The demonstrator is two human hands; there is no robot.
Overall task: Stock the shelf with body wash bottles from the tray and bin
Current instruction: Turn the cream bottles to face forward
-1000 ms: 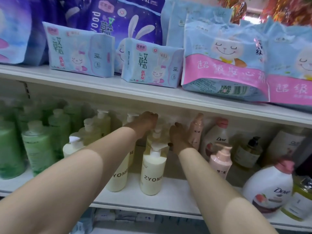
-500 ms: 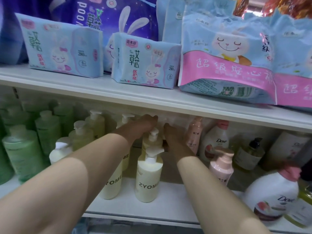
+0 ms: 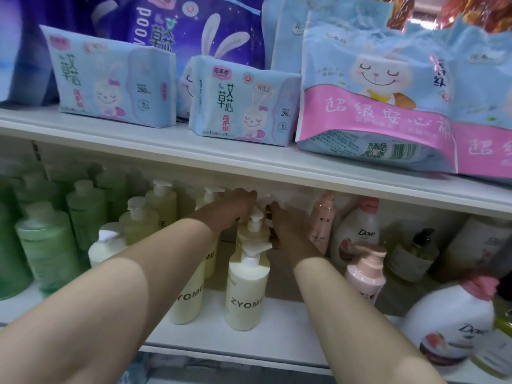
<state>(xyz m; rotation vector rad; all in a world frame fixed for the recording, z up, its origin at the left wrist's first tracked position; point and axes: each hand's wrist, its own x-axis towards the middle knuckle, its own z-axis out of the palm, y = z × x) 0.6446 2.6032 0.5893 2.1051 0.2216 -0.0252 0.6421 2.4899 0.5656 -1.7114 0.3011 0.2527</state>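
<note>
Cream ZYOME pump bottles stand in rows on the lower shelf (image 3: 277, 347). The front one (image 3: 245, 295) stands between my forearms, with a second (image 3: 253, 225) right behind it. My left hand (image 3: 232, 207) and my right hand (image 3: 286, 227) reach deep under the upper shelf. They flank the pump tops of the rear cream bottles. Both hands are seen from behind and their fingertips are hidden, so I cannot tell whether they grip a bottle. Another cream bottle (image 3: 188, 300) is partly covered by my left forearm. No tray or bin is in view.
Green bottles (image 3: 50, 245) fill the shelf's left side. Pink pump bottles (image 3: 365, 275) and white Dove bottles (image 3: 451, 325) stand to the right. The upper shelf (image 3: 249, 159) hangs low over my hands and carries blue and pink packs (image 3: 241, 103).
Both hands stay deep at the back of the cream bottle row, with the right hand a little closer to the left. The view has shifted slightly.
</note>
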